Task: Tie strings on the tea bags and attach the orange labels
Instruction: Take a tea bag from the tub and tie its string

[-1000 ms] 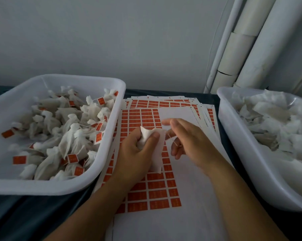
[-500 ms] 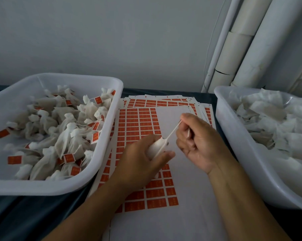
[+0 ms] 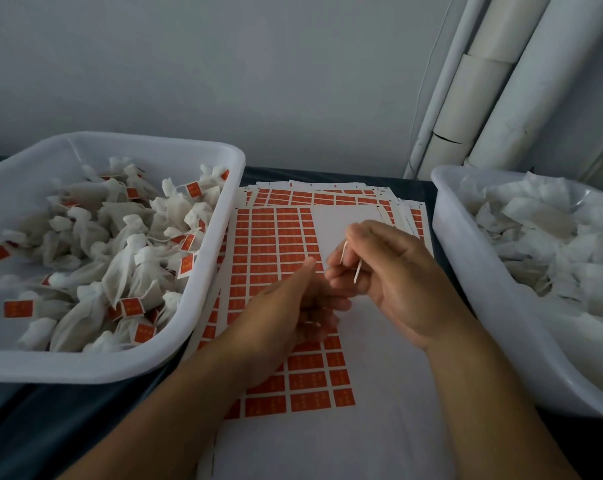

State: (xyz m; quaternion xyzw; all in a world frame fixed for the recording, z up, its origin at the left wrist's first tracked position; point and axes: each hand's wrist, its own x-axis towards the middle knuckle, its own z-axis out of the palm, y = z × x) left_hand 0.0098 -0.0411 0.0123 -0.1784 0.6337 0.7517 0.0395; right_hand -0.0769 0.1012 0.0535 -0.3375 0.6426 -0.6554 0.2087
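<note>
Centre frame, above the label sheets (image 3: 276, 244): left hand (image 3: 286, 306) curled, contents hidden, tea bag not visible. Just right, right hand (image 3: 397, 278) pinching a white string (image 3: 358, 270) between curled fingers. Far left, bin (image 3: 220, 216) of tied tea bags (image 3: 120, 251).

orange labels (image 3: 295, 258) gridded on white sheet (image 3: 362, 393); white tubs (image 3: 220, 237).

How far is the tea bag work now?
Done: many tied, labelled tea bags fill the left tub. In hand: the right hand pinches a string. Left: the unlabelled bags in the right tub, using the label sheet.
</note>
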